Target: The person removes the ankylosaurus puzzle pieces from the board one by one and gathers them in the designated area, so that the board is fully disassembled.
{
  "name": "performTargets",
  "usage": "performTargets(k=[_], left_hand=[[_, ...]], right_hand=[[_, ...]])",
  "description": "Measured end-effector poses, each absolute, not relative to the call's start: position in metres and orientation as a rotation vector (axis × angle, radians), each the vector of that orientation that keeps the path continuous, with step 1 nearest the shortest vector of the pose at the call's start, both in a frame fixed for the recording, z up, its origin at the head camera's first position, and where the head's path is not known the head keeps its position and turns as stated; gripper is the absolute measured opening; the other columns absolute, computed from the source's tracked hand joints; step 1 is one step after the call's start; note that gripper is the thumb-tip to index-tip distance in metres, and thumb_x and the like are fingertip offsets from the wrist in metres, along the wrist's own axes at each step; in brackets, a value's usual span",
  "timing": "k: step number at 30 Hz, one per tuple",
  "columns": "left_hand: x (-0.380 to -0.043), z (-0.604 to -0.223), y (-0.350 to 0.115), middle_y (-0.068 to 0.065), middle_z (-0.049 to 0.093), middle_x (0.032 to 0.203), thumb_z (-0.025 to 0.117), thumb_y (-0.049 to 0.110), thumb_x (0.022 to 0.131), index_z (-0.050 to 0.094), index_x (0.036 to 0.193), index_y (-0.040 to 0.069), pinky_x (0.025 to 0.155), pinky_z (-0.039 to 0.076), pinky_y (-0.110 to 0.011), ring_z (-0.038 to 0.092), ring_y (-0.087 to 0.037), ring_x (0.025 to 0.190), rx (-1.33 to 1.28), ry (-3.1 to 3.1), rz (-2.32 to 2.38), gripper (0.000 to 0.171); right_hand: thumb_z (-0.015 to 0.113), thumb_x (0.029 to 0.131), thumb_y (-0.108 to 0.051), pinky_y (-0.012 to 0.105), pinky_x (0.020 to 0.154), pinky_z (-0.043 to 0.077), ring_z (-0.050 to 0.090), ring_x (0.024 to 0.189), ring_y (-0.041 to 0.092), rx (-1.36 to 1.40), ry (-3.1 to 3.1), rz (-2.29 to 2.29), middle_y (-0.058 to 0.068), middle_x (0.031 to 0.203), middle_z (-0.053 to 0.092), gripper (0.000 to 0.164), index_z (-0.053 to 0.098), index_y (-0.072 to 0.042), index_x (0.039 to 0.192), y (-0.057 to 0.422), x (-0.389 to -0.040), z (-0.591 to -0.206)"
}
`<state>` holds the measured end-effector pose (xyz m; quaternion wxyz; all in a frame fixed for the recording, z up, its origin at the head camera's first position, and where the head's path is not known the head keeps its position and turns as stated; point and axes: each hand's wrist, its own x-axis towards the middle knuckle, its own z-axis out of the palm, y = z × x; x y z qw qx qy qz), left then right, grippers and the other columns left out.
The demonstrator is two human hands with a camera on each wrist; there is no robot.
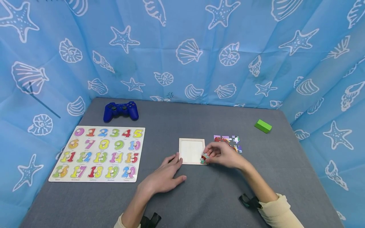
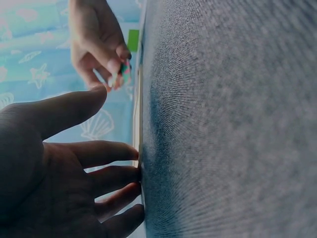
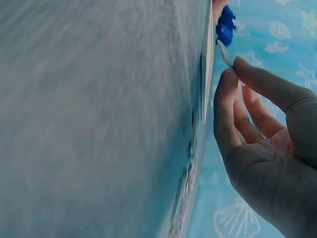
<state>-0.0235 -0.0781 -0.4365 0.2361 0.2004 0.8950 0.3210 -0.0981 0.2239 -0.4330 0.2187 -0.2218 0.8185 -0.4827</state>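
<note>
Between thumb and index finger my right hand (image 1: 225, 154) pinches a small colourful jigsaw piece (image 1: 203, 158) over the lower right corner of a square puzzle frame (image 1: 191, 139). In the right wrist view that piece (image 3: 225, 53) is seen edge-on, tilted above the frame. My left hand (image 1: 163, 176) lies with fingers extended, its fingertips touching the frame's left edge; the left wrist view shows the fingers (image 2: 114, 152) against the rim. Several loose jigsaw pieces (image 1: 226, 138) lie right of the frame, partly hidden behind my right hand.
A number peg board (image 1: 95, 154) lies at the left of the grey table (image 1: 205, 202). Behind it sits a blue game controller (image 1: 121, 110). A green block (image 1: 263, 126) is at the far right. A blue curtain (image 1: 171, 63) with shell prints surrounds the table's back and sides.
</note>
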Motion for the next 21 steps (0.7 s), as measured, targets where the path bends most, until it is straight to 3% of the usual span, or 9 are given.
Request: performTargets(k=[10,21], left_hand=[[-0.022,-0.436,-0.08,-0.015,0.02,0.182,0.064,0.038,0.109,0.038,0.167,0.001,0.133,0.03,-0.058,0.019,-0.034,0.17,0.575,2.459,0.905,0.073],[-0.021,-0.433,-0.079,-0.014,0.02,0.183,0.065,0.04,0.108,0.038,0.168,0.003,0.133,0.03,-0.058,0.019,-0.032,0.171,0.556,2.458,0.888,0.075]], right_hand=[[0.083,0.092,0.001,0.023,0.074,0.06,0.07,0.085,0.009,-0.548,2.326,-1.364,0.017,0.1,0.072,0.024,0.073,0.002,0.113,0.267,-0.088,-0.428],[0.074,0.098,0.003,0.03,0.076,0.063,0.073,0.088,0.009,-0.481,2.406,-1.311,0.019,0.103,0.074,0.021,0.071,0.006,0.119,0.317,-0.081,-0.421]])
